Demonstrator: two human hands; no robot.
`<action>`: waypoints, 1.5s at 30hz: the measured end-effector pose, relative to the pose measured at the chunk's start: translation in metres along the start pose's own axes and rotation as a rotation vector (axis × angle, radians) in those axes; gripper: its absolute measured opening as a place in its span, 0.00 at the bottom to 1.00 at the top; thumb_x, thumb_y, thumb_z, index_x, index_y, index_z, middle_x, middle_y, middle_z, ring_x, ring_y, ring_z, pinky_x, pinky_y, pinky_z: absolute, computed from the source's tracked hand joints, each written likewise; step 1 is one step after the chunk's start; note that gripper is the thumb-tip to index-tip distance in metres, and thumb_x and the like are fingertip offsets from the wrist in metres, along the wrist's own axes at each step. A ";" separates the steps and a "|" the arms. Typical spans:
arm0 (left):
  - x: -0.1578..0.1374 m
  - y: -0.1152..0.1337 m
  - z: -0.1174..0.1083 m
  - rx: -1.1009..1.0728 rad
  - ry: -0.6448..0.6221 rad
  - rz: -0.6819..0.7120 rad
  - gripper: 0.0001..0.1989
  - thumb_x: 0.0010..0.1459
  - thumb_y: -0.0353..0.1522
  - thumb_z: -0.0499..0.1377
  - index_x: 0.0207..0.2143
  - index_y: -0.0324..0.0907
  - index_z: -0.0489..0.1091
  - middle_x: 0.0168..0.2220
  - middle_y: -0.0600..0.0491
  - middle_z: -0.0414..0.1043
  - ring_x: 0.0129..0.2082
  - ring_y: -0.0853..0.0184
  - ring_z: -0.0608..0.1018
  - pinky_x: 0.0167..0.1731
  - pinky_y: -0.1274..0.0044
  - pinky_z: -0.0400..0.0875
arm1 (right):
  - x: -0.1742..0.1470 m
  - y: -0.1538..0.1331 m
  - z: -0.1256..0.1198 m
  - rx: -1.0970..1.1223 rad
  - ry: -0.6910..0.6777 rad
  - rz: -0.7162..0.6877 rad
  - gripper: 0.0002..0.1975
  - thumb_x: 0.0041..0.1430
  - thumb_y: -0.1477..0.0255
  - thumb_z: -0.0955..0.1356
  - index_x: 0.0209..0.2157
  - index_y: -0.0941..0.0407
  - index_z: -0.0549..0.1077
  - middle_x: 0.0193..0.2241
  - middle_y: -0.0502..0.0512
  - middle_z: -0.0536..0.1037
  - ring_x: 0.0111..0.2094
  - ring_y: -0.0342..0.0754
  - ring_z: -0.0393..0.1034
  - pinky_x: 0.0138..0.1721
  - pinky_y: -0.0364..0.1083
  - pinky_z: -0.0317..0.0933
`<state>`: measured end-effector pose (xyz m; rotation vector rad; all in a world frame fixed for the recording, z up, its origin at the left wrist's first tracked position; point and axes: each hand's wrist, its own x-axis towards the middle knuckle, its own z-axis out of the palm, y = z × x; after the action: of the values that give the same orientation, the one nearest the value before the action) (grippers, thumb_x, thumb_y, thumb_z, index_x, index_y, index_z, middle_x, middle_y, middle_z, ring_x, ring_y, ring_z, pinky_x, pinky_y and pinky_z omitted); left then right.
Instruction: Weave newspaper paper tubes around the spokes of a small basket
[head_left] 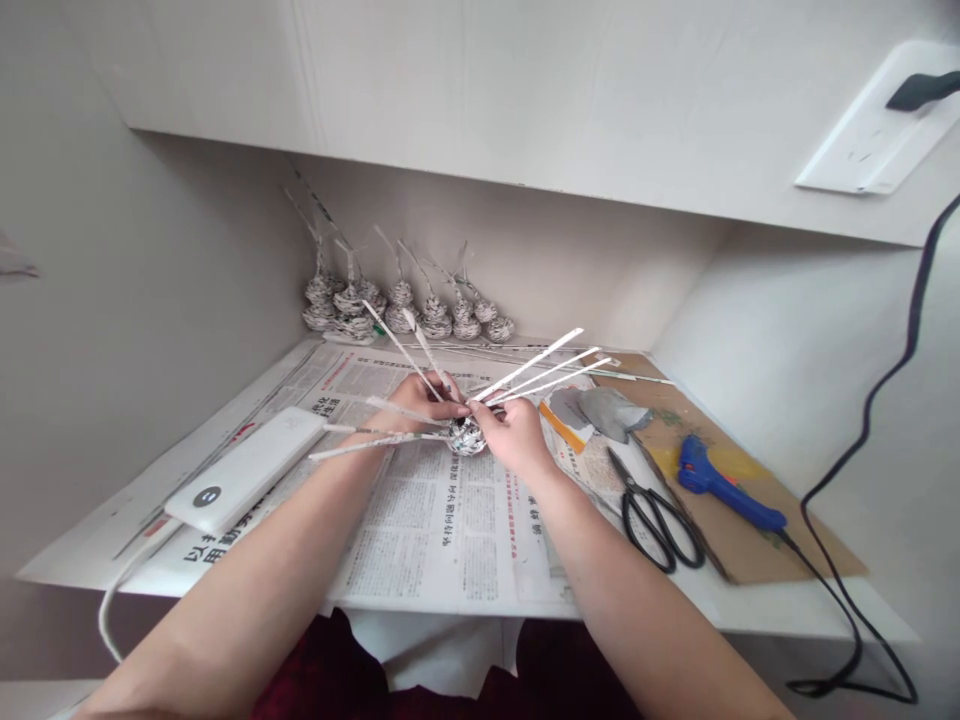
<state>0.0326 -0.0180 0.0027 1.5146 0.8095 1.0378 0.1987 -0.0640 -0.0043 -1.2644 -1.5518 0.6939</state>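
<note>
Between my hands is a small round weaving of rolled newspaper strips (468, 437), with several stiff paper strips sticking out to both sides. My left hand (424, 398) is closed at its upper left edge, thumb and fingers pinching the strips. From the right, my right hand (514, 428) pinches the strips near the top of the weaving, its thumb close to the left thumb. The exact strip under each fingertip is hidden. The weaving is held just above the newspaper (405, 560).
Several woven gourd shapes (401, 305) stand along the back wall. On the right are black scissors (660, 520), a blue glue gun (724, 485) with a cord, a cardboard sheet (780, 560) and grey scraps (600, 412). A white corded device (251, 465) lies at left.
</note>
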 end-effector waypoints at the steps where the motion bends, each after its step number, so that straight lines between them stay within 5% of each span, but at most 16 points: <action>1: 0.000 0.001 0.000 0.001 0.011 0.001 0.17 0.34 0.35 0.73 0.22 0.36 0.68 0.22 0.53 0.73 0.24 0.70 0.74 0.27 0.77 0.67 | 0.001 0.000 -0.001 0.019 -0.009 0.016 0.11 0.55 0.64 0.67 0.31 0.56 0.78 0.27 0.53 0.80 0.28 0.49 0.74 0.30 0.43 0.63; 11: -0.005 0.001 -0.002 -0.088 0.022 -0.053 0.15 0.37 0.32 0.71 0.25 0.37 0.70 0.25 0.53 0.74 0.26 0.69 0.74 0.29 0.76 0.67 | 0.004 0.003 -0.004 0.112 -0.037 0.033 0.08 0.52 0.67 0.68 0.33 0.54 0.76 0.31 0.53 0.81 0.31 0.48 0.74 0.34 0.44 0.66; 17: -0.004 0.000 -0.002 -0.087 0.030 -0.136 0.20 0.38 0.32 0.71 0.37 0.37 0.75 0.29 0.51 0.77 0.28 0.67 0.77 0.32 0.75 0.69 | 0.007 0.008 -0.005 0.182 -0.018 0.088 0.08 0.49 0.65 0.71 0.28 0.56 0.75 0.28 0.53 0.80 0.29 0.49 0.74 0.32 0.45 0.65; 31: -0.007 0.006 0.004 -0.106 0.024 -0.144 0.16 0.37 0.35 0.71 0.30 0.37 0.75 0.23 0.55 0.73 0.22 0.71 0.72 0.25 0.78 0.65 | 0.005 0.007 -0.001 0.065 0.086 0.085 0.13 0.53 0.61 0.68 0.26 0.56 0.75 0.26 0.53 0.80 0.29 0.48 0.73 0.31 0.44 0.63; 45: -0.007 0.004 0.005 -0.017 0.066 -0.101 0.17 0.38 0.37 0.70 0.30 0.36 0.75 0.23 0.53 0.73 0.22 0.70 0.72 0.25 0.78 0.64 | 0.005 0.007 -0.001 0.236 0.072 0.134 0.12 0.46 0.61 0.72 0.25 0.56 0.74 0.24 0.52 0.79 0.27 0.49 0.73 0.29 0.45 0.64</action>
<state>0.0344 -0.0270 0.0052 1.4166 0.9115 1.0213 0.2023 -0.0577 -0.0084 -1.2091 -1.2937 0.8803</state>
